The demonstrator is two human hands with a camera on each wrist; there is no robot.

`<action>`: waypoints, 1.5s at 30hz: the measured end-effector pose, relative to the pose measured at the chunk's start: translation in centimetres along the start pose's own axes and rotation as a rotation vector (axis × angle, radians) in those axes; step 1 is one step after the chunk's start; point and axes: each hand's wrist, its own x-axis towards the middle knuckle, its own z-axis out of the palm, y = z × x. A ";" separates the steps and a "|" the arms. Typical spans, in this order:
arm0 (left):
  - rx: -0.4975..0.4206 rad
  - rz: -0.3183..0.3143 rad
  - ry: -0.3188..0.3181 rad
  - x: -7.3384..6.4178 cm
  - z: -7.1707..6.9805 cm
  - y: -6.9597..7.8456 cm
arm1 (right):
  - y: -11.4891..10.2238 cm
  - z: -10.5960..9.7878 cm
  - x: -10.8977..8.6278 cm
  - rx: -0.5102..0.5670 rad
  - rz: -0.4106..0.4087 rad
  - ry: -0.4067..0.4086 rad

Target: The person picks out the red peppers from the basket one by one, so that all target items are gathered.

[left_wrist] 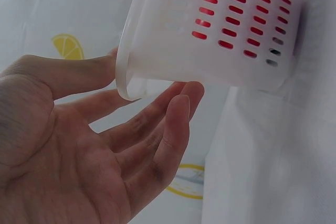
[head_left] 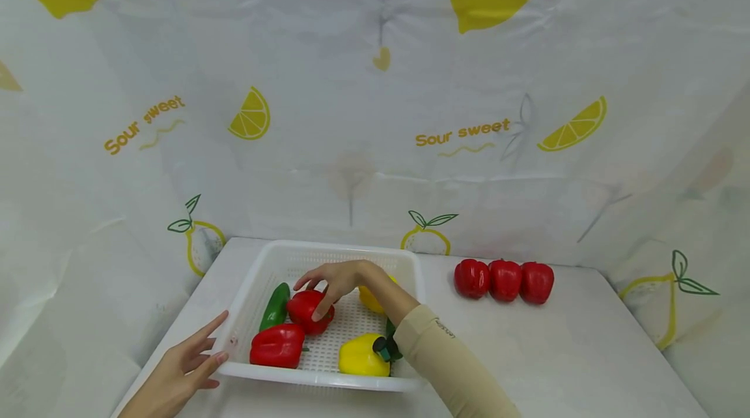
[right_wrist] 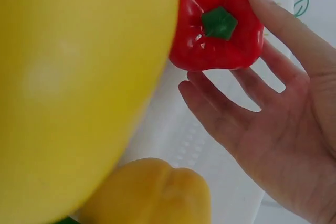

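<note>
My right hand (head_left: 342, 278) reaches down into a white perforated basket (head_left: 316, 377) and holds a red bell pepper (head_left: 303, 310), thumb on one side and fingers on the other. In the right wrist view the thumb presses this pepper's side near its green stem (right_wrist: 219, 23). Just in front of it lies a second red bell pepper (head_left: 277, 346), with a long green vegetable (head_left: 274, 308) beside them. My left hand (head_left: 181, 366) is at the basket's near left corner, its fingers loosely extended around the rim (left_wrist: 124, 72).
Inside the basket's right half are a yellow bell pepper (head_left: 360, 354), another yellow vegetable (head_left: 370, 299) and a dark green piece (head_left: 383, 348), partly behind the right forearm. Three red bell peppers (head_left: 505, 280) stand in a row on the white table (head_left: 556, 359). A lemon-print sheet (head_left: 328, 112) hangs behind.
</note>
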 end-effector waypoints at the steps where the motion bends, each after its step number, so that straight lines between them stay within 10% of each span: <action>1: -0.002 -0.001 0.000 0.0 0.0 0.0 | -0.1 0.1 0.0 -0.005 0.014 0.000; 32: -0.008 0.001 0.001 0.1 0.0 -0.3 | 1.0 -0.1 -1.6 0.100 0.092 -0.095; 45: -0.003 0.007 0.005 0.0 0.0 -0.2 | 0.9 -3.6 -5.6 0.196 -0.122 0.030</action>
